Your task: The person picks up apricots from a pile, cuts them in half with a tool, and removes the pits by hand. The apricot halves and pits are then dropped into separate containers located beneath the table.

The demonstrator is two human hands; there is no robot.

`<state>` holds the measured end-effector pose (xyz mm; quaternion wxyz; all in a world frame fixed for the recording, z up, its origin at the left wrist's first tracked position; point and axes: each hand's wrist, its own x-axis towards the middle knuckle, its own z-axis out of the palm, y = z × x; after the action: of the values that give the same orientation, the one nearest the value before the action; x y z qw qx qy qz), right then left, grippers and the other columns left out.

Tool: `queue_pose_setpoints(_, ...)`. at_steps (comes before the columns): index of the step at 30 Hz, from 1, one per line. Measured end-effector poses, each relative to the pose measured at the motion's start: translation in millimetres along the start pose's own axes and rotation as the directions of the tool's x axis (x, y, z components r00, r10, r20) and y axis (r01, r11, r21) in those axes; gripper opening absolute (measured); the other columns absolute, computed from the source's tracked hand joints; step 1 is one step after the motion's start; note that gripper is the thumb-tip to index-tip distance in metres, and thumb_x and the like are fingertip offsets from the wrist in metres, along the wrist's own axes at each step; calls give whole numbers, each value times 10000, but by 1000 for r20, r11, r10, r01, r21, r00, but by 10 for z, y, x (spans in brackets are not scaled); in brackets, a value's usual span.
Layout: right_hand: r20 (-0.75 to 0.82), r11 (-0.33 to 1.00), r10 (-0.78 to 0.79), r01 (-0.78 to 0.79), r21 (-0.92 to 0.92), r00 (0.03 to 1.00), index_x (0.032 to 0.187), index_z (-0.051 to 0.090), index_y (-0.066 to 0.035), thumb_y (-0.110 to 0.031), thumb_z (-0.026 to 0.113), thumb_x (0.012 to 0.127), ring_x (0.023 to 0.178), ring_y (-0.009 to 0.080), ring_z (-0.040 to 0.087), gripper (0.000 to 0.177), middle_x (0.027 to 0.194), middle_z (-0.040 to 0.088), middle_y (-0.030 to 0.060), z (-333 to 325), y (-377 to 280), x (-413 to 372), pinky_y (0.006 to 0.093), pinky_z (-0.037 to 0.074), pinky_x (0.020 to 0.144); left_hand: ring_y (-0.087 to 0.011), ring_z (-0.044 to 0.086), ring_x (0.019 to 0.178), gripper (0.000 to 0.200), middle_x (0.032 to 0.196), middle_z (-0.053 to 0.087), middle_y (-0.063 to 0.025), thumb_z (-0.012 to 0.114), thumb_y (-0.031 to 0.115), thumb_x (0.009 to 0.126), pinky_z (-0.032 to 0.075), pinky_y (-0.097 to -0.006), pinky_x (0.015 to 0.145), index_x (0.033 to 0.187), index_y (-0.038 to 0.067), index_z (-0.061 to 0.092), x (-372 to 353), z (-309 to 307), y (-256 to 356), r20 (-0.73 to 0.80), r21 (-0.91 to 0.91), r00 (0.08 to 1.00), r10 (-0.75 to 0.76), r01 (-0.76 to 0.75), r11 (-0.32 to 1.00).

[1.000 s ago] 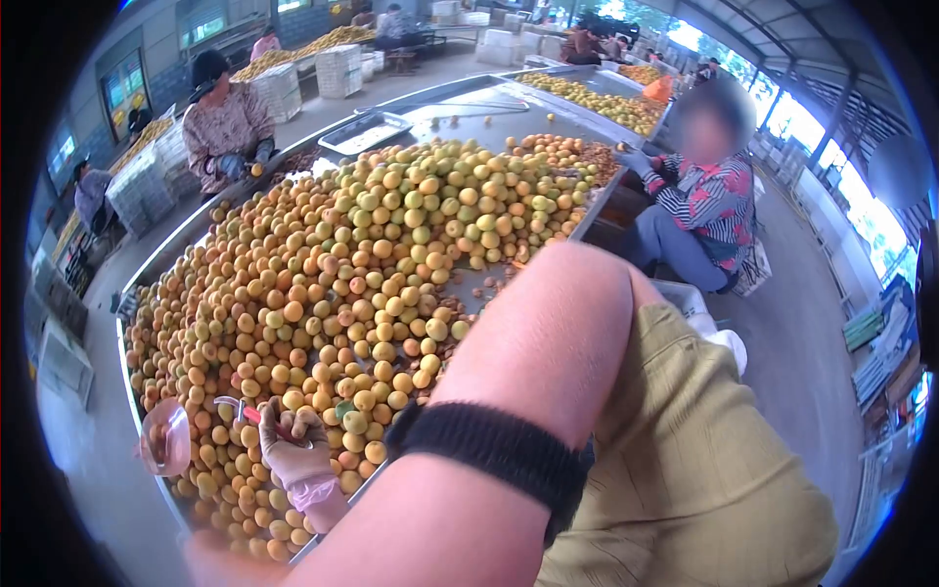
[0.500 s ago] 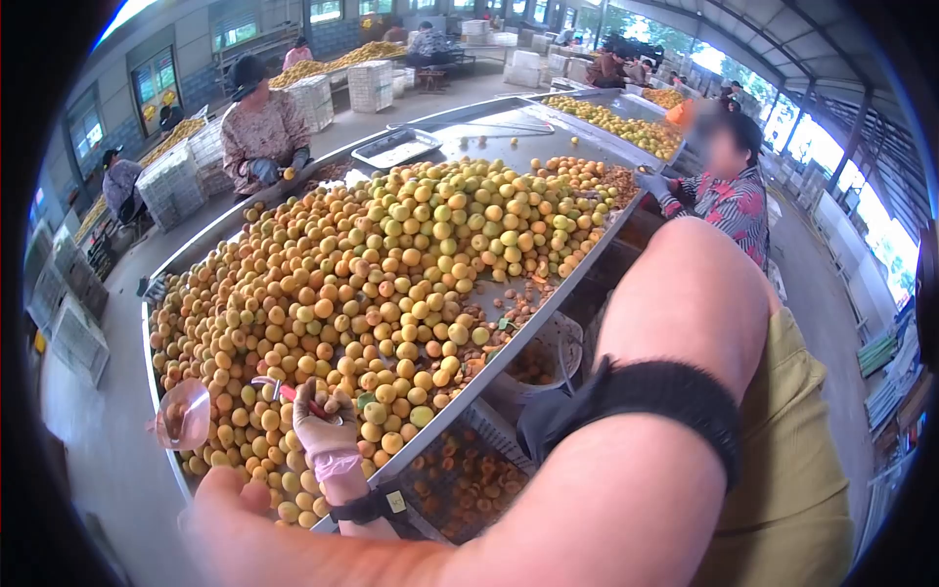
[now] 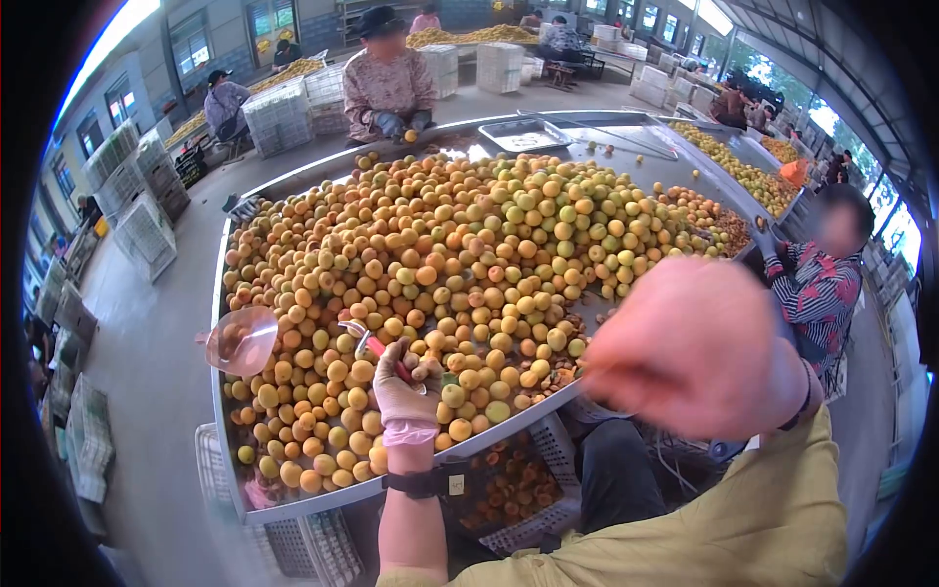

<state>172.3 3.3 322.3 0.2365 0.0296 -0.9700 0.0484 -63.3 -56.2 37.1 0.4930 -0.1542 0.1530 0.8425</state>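
Observation:
My left hand [image 3: 406, 383], in a pale glove with a pink cuff, is closed around a red-handled tool [image 3: 370, 342] with a curved metal tip, over the near edge of a big heap of yellow-orange fruit [image 3: 421, 264]. To the right, close to the camera, my bare right hand [image 3: 690, 347] is blurred by motion. Its fingers look curled in above the tray's near rim; what they hold, if anything, is hidden. A clear pinkish scoop-like dish [image 3: 242, 341] rests on the fruit at the left. Pitted or broken pieces lie between the heap and my right hand.
The metal table [image 3: 220, 391] has a raised rim. Below it stands a crate of fruit halves [image 3: 509, 484]. One person [image 3: 386, 83] is across the table, another [image 3: 822, 284] at the right. A shallow metal tray [image 3: 525, 135] lies at the back. White crates [image 3: 279, 117] stand beyond.
My right hand has gone from the lower left to the right side, its fingers now curled. The view has swung left, so the table sits further right. My left hand still holds the red-handled tool.

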Motion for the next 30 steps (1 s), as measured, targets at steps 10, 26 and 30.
queue_pose_setpoints(10,-622,984,16,98,149,783,816,571,-189,-120,627,876,615,91,442,108,736,512,-52,-389,-24,-334,289,361,692,-131,424,473,148,611,485,4,615,169,899,513,-323,624,948,30,605,72,5,-185,-142,39,990,11,-6,999)
queue_pose_setpoints(26,-492,994,-48,91,64,869,773,546,-219,-197,583,905,606,84,398,139,714,480,-81,-534,24,-936,298,345,710,-129,434,511,162,655,502,5,602,199,907,520,-316,656,986,57,599,114,-5,-253,-89,95,996,16,-8,995)
queue_pose_setpoints(30,-449,992,-80,113,48,890,763,540,-226,-216,573,912,603,83,387,153,709,471,-88,-510,62,-796,300,341,715,-127,387,452,166,591,473,2,604,169,904,497,-314,608,983,24,588,114,26,-282,-128,46,991,30,-24,999)
